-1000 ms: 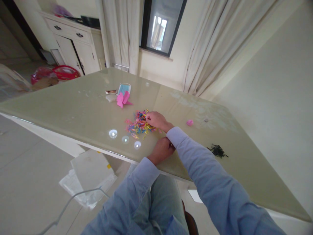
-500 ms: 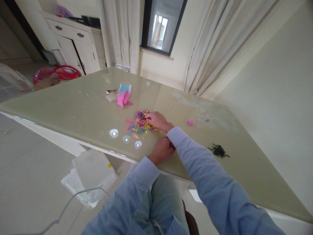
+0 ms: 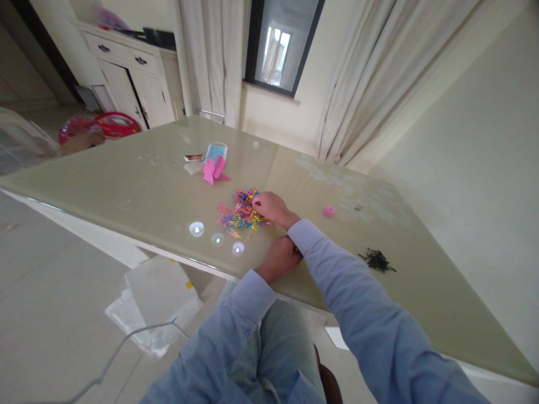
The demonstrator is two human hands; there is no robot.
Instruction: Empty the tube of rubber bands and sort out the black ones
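Note:
A loose heap of small coloured rubber bands (image 3: 242, 216) lies on the glassy table in front of me. My right hand (image 3: 272, 206) reaches over its right side, fingers closed in a pinch on rubber bands at the heap's edge; exactly how many is too small to see. Under my right wrist, my left hand (image 3: 280, 259) rests curled on the table near its front edge. Its fingertips are partly hidden by the right cuff, so what it holds cannot be made out. Farther right is a small pile of black rubber bands (image 3: 378, 260).
A pink paper piece (image 3: 214, 170) overlaps a blue face mask (image 3: 217, 151), beside a small patterned case (image 3: 193, 157). A small pink item (image 3: 329, 211) sits right of my hands. The table's front edge (image 3: 185, 260) runs close to my lap; plastic sheets (image 3: 158, 292) lie on the floor.
The view has shifted very slightly. My right fingertips have moved a touch within the edge of the heap; my left hand stays where it was.

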